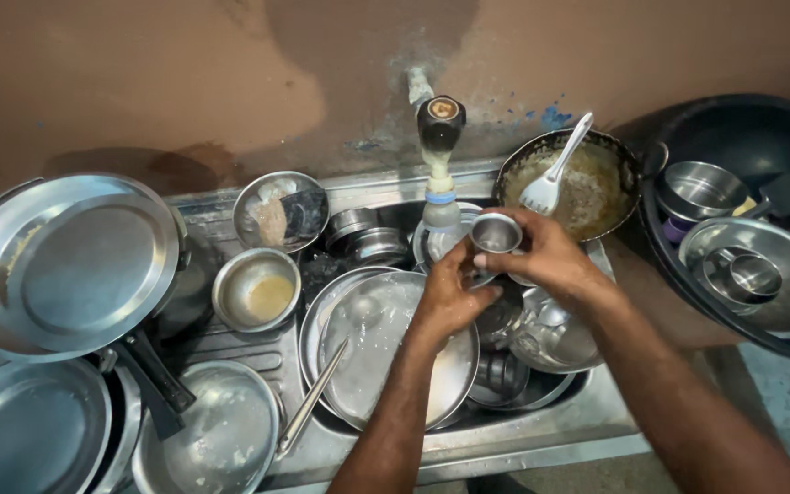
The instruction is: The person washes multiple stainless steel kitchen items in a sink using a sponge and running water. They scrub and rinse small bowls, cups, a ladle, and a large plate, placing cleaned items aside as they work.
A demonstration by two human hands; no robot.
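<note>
Left of your grip, two steel plates (66, 265) rest on the surface. Your left hand (445, 293) and right hand (541, 256) together pinch one small steel cup (496, 233), upright with its mouth up, under the tap (438, 128) above the sink (505, 430). Both forearms angle inward. Right: one dark tub (779, 128).

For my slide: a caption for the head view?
Both hands hold a small steel cup under the tap.

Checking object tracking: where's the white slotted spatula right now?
Head view, upper right of centre: the white spatula rests in the dirty pan behind the sink, right of the tap, beyond both hands.
</note>
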